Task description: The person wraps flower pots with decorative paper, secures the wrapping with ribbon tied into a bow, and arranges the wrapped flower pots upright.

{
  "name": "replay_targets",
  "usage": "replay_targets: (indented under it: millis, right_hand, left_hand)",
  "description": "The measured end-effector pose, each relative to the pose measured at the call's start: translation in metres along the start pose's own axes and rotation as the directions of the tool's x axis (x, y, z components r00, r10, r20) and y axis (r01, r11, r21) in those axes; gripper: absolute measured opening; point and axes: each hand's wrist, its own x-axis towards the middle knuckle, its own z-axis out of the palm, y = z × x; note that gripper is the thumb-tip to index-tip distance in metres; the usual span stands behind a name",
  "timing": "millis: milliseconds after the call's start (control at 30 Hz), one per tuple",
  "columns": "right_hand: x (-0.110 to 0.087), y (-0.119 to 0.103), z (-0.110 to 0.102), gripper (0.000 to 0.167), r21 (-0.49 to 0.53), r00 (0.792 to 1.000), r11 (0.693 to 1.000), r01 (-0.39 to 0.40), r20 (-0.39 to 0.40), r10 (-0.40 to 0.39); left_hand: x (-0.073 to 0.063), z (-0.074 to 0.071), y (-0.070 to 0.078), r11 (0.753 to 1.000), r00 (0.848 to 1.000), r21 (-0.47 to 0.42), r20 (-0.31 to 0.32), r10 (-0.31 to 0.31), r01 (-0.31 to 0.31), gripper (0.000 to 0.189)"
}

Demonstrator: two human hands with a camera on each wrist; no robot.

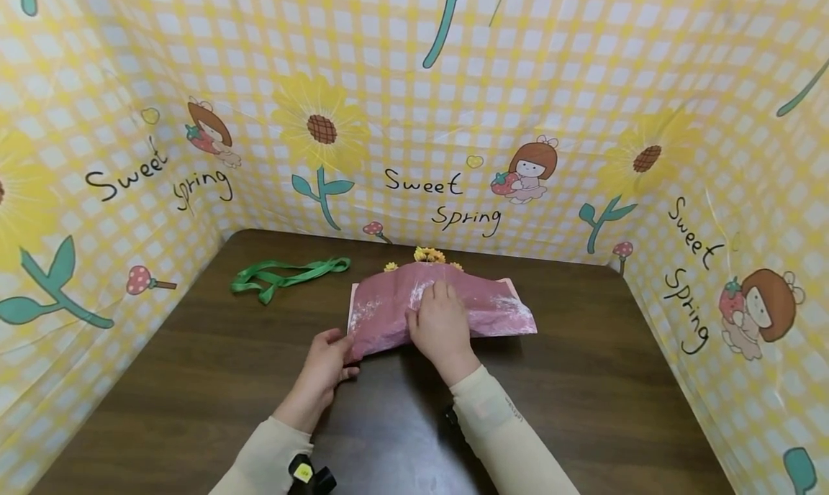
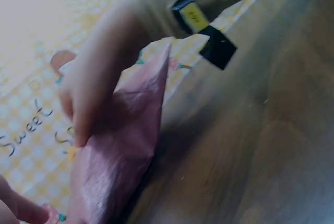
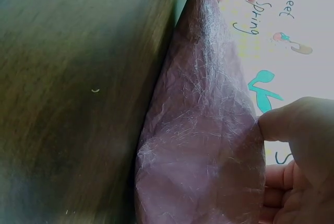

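At twelve o'clock before me, pink wrapping paper (image 1: pixel 385 304) looks light, soft and crease-prone, so best pinched gently by its upper edge, where my right hand (image 1: pixel 443 326) grips it, my left hand (image 1: pixel 320 369) loosely unclenched at its eight-o'clock corner.

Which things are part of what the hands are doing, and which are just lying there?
Part of the job:
right hand, pinching the pink paper
left hand, at the paper's corner
yellow flowers, peeking out behind the paper

Just lying about:
green ribbon, untouched, though it may belong too
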Motion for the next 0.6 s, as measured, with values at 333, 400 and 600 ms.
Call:
replay_targets:
  millis: [333, 400, 600]
  right_hand:
    - [0.002, 0.001, 0.001, 0.045, -0.013, 1.000, 1.000, -0.010, -0.003, 0.010]
    - [0.002, 0.000, 0.002, 0.046, -0.018, 1.000, 1.000, -0.013, -0.002, 0.013]
    - [0.001, -0.005, 0.005, 0.047, -0.041, 1.000, 0.999, -0.018, 0.011, 0.018]
  left_hand:
    - [0.024, -0.026, 0.008, 0.961, 0.971, 0.249, 0.173, -0.166, 0.120, 0.043]
    - [0.029, -0.027, 0.007, 0.946, 0.972, 0.308, 0.172, -0.157, 0.098, 0.034]
    - [0.039, -0.030, 0.008, 0.902, 0.982, 0.432, 0.159, -0.102, 0.024, 0.021]
